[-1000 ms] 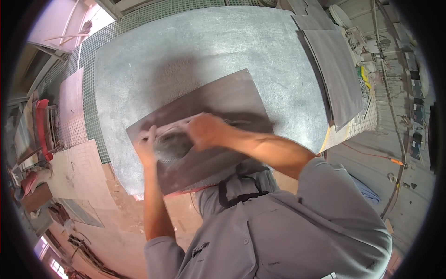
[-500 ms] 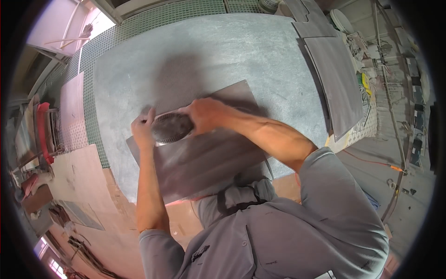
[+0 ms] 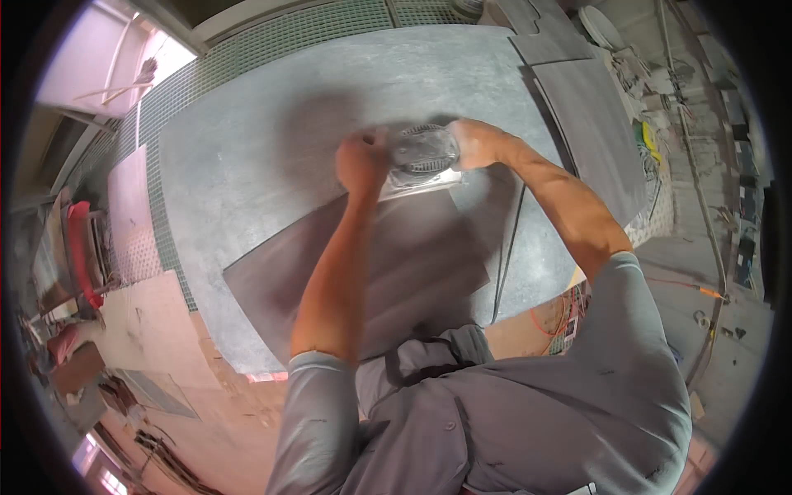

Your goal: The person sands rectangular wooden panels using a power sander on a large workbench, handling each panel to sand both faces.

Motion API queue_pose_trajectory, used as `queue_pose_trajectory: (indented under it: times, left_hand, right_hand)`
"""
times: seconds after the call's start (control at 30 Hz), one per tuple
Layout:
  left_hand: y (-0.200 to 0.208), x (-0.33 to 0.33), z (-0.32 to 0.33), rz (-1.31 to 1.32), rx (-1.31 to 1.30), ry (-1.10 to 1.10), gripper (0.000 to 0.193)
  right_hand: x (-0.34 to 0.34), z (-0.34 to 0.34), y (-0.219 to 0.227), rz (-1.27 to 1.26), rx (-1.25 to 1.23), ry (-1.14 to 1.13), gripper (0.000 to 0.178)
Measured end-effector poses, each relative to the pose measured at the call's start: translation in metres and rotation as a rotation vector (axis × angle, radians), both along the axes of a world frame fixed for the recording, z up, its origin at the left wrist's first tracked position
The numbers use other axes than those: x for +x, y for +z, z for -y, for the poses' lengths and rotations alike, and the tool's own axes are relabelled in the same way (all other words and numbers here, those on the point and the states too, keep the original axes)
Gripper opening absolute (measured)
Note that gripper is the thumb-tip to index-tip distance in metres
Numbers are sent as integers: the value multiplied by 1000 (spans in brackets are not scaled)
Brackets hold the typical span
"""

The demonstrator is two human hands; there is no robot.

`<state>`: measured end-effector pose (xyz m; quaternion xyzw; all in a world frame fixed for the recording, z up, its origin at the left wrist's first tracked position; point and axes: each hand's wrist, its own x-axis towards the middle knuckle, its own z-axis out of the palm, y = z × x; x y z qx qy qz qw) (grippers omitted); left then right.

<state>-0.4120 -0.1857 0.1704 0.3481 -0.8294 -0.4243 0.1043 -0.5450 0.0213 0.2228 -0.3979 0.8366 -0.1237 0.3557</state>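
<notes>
Both my hands grip a power sander (image 3: 425, 148) with a dusty, dark vented body and a pale rectangular base. My left hand (image 3: 363, 165) is closed at its left end, the fingertips partly hidden. On the opposite end, my right hand (image 3: 478, 144) is wrapped round the body, a little blurred. The sander sits at the far edge of a dark grey flat panel (image 3: 396, 264), which lies on a pale, dusty worktable (image 3: 239, 173). A thin black cord (image 3: 508, 256) runs across the table to the right of the panel, toward my body.
More dark panels (image 3: 590, 124) are at the table's right end. Green grating (image 3: 289, 45) runs behind the table. Pale boards (image 3: 148, 322) lie at the left. An orange cable (image 3: 549, 322) hangs near the front edge, and a thin hose with an orange fitting (image 3: 709, 292) is at the right.
My hands have carried the sander right and away from my body, from over the panel's left part to its far edge. Both arms are stretched out further, and the cord shows more.
</notes>
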Motion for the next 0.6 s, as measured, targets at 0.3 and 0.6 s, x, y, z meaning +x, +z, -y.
queue_pose_trajectory:
  times: [0.3,0.6]
  left_hand:
    - [7,82,67,37,6,128,40]
    - [-16,248,236,-17,-25,287,44]
  right_hand:
    - [81,86,23,-62,31,86,26]
    - [208,258,18,87,-166,314,41]
